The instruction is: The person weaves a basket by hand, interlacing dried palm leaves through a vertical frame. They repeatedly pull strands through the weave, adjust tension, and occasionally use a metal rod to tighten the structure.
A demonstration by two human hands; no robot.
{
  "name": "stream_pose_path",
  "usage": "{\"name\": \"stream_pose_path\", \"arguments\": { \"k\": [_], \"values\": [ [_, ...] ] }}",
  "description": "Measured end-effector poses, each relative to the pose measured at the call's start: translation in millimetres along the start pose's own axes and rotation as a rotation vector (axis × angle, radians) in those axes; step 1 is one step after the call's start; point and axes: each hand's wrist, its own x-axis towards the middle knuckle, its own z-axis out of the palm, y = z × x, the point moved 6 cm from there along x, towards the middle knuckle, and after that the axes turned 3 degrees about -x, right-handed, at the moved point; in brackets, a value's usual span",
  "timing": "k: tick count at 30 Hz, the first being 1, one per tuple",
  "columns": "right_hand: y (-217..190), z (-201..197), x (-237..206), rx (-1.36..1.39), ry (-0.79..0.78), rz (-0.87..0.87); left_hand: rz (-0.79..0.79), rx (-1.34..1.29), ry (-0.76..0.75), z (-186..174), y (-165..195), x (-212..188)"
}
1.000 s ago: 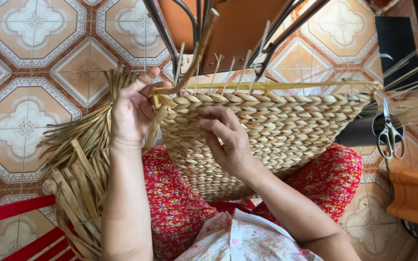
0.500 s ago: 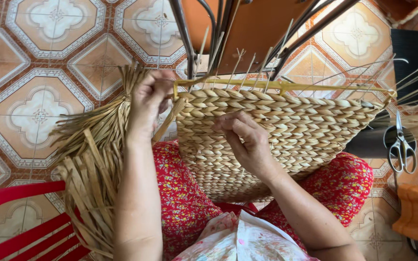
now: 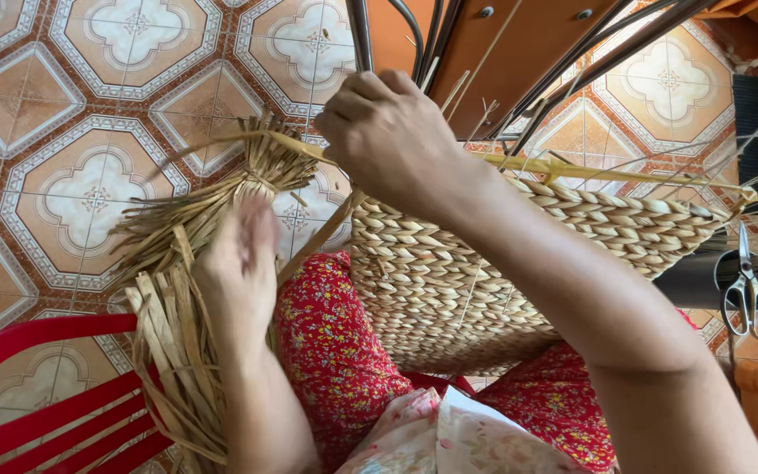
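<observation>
Moved: right hand [image 3: 396,145] has crossed from the basket's side to its left rim; left hand [image 3: 240,263] has dropped from the rim.
Right hand: fingers curled, pinching a flat straw strand [image 3: 322,237] at the rim.
Left hand: blurred, fingers loosely spread over the loose straw bundle [image 3: 173,290]; grip cannot be told.
Woven basket [image 3: 449,281]: lies tilted on the lap, on red floral cloth [image 3: 331,351].
Scissors [image 3: 746,294]: right of the basket, well apart.
Red chair [image 3: 37,412]: lower left, on tiled floor [image 3: 63,132].

My only view: head-worn camera, looking steeply down, close over both hands, the lap and the tiled floor [image 3: 89,189].
</observation>
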Motion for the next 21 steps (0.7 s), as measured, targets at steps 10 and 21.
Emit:
{"name": "stream_pose_path", "arguments": {
  "k": [10, 21],
  "values": [
    [19.8, 62.9, 30.6, 0.142, -0.498, 0.170, 0.262, -0.446, -0.026, 83.7, 7.9, -30.9],
    [29.4, 39.0, 21.5, 0.293, -0.144, 0.171, -0.131, -1.257, -0.029, 111.4, -6.2, 18.6]
  ]
}}
